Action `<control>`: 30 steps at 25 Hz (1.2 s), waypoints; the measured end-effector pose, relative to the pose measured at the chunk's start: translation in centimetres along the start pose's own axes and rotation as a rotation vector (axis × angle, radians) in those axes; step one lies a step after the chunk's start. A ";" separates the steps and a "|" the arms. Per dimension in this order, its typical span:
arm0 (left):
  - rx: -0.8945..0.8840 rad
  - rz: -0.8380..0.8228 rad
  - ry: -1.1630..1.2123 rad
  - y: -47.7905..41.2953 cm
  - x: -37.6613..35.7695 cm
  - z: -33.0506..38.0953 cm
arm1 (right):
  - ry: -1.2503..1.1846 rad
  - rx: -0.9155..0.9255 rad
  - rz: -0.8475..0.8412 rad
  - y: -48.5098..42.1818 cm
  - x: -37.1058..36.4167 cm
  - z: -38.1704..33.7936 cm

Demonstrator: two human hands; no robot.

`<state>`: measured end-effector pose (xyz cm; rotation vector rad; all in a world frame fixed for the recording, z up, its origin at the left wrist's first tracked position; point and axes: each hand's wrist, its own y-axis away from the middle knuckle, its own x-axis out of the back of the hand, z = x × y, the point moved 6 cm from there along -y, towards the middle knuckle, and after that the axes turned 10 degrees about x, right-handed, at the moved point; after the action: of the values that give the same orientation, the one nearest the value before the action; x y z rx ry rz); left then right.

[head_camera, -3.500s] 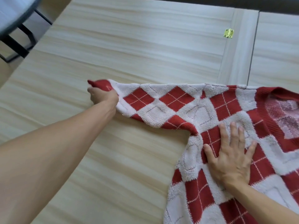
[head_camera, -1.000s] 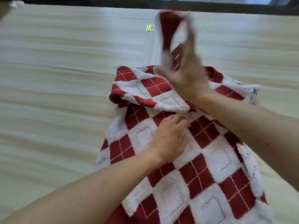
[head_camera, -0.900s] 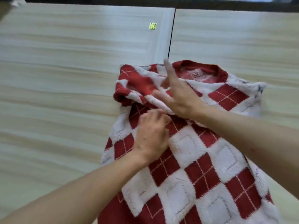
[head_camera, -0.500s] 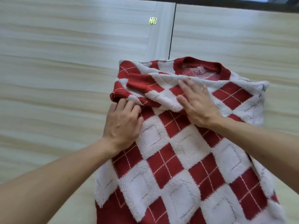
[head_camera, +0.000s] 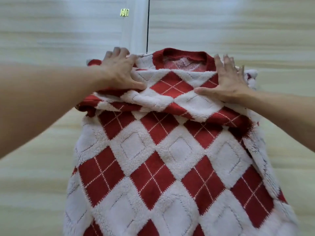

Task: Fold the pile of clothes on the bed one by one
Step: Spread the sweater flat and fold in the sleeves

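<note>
Your argyle sweater (head_camera: 170, 159) lies flat on the wooden surface (head_camera: 51, 40); your left hand (head_camera: 121, 72) and right hand (head_camera: 228, 84) press it either side of the collar (head_camera: 185, 53), fingers (head_camera: 119, 54) straight, gripping nothing. It looks thick, soft and floppy, so take both bottom corners, opposite the collar.

The sweater (head_camera: 162, 159) is laid flat on the tabletop (head_camera: 34, 167), collar (head_camera: 183, 56) farthest away. The left hand (head_camera: 121, 72) and right hand (head_camera: 226, 80) are pressed on the folded sleeves (head_camera: 170, 103), either side of the collar. A hinge (head_camera: 124, 12) is set behind, leftward.
</note>
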<state>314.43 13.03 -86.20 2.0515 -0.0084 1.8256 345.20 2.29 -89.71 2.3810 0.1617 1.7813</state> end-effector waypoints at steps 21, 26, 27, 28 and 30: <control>-0.103 0.295 0.124 16.0 10.1 0.2 | 0.183 -0.002 0.343 11.6 13.2 -9.7; -0.406 0.593 0.169 27.7 9.3 -0.4 | 0.091 0.288 0.443 23.2 13.6 -12.4; -0.465 0.533 0.164 29.8 7.2 -0.5 | 0.118 0.312 0.392 25.9 11.9 -12.7; -0.514 0.390 0.152 31.5 4.2 -0.7 | 0.160 0.333 0.287 28.8 9.4 -12.9; -0.538 -0.031 0.100 34.3 -2.3 -1.6 | 0.219 0.350 -0.060 34.3 2.9 -13.0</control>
<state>303.60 -18.68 -78.58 1.5749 -0.3936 1.6746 333.15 -29.95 -76.76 2.3559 0.6118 2.1304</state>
